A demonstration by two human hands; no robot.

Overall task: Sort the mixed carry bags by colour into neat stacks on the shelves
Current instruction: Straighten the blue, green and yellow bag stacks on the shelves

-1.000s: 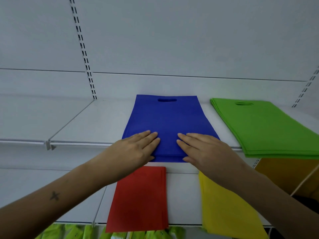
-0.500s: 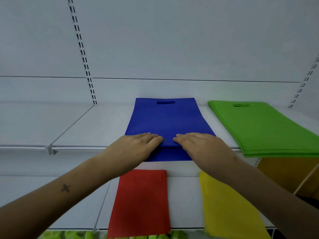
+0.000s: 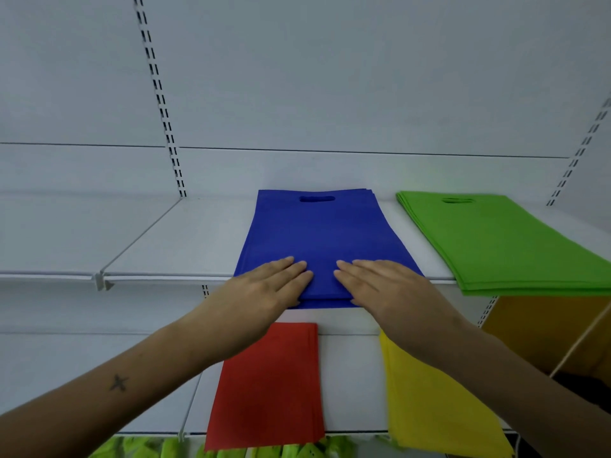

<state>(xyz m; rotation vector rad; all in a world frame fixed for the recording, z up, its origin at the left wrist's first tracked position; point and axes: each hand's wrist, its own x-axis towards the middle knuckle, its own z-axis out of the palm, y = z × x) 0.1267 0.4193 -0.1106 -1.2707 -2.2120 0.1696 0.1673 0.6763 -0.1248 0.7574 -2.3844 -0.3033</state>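
at the bottom of the frame, green items (image 3: pixel 231 451) are peeking out below the red stack (image 3: pixel 267 385) and yellow stack (image 3: pixel 436 401) on the lower shelf (image 3: pixel 350 375). at centre, the left hand (image 3: pixel 264 289) and right hand (image 3: pixel 380 285) are lying flat, fingers straight and together, pressing the blue stack (image 3: pixel 317 233) on the upper shelf (image 3: pixel 165 239). the green stack (image 3: pixel 502 236) is lying at right. squaring blue seems in hand; next, nudging its overhanging near edge back.
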